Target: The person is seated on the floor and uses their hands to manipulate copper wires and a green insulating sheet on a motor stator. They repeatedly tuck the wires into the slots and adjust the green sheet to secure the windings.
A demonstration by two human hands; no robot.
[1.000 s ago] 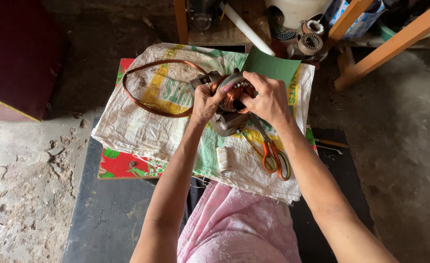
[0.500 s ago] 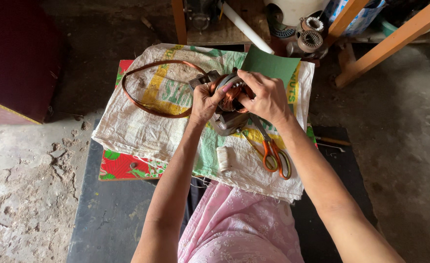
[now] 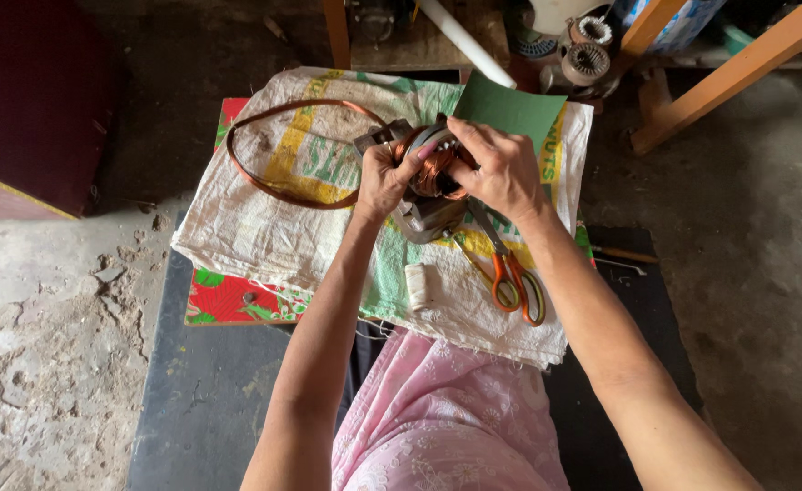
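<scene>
I work low over a rough, cracked concrete floor (image 3: pixel 46 364), with a woven white sack (image 3: pixel 264 227) spread over a red flowered board (image 3: pixel 233 300) as my counter. The motor stator (image 3: pixel 428 186) sits near the middle of the sack, and I take every place from it. My left hand (image 3: pixel 384 177) grips its left side, fingers closed around the metal body. My right hand (image 3: pixel 501 168) clamps over its top and right side, fingers curled onto the copper winding (image 3: pixel 435 168).

Left of the stator the sack lies mostly bare, crossed only by a loop of copper wire (image 3: pixel 273 155); that side gives me the most room. Beyond the stator a green card (image 3: pixel 510 107) lies just behind my right hand, and past it wooden legs (image 3: pixel 719 77) and more motor parts (image 3: pixel 587 59) crowd the far edge. Just below the stator lie orange-handled scissors (image 3: pixel 510 273) and a small white spool (image 3: pixel 416 285), close to the sack's near edge and my pink-clothed lap (image 3: pixel 446 418).
</scene>
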